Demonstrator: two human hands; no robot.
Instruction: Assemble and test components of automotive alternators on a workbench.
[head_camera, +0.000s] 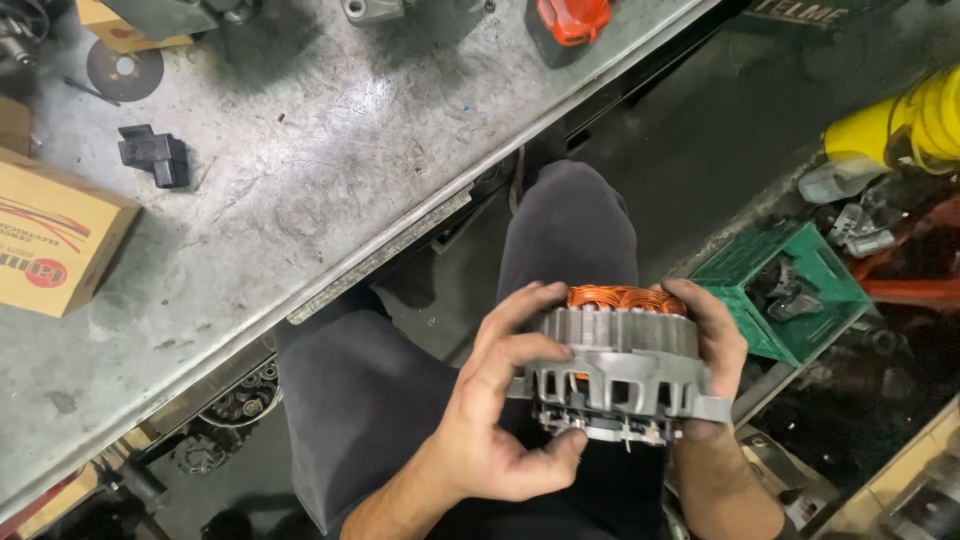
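Note:
I hold a round grey metal alternator housing (618, 370) with orange copper windings (622, 297) showing at its top, over my lap in dark trousers (400, 390). My left hand (495, 410) wraps its left side, fingers curled over the slotted rim and thumb under the bottom edge. My right hand (715, 345) grips the right side from behind, mostly hidden by the housing.
A scratched metal workbench (300, 170) spans the upper left, carrying a cardboard box (50, 240), a black plastic block (155, 155), a grinding disc (124, 68) and a red object (573, 18). A green crate (790, 290) of parts and a yellow container (900, 125) sit at right.

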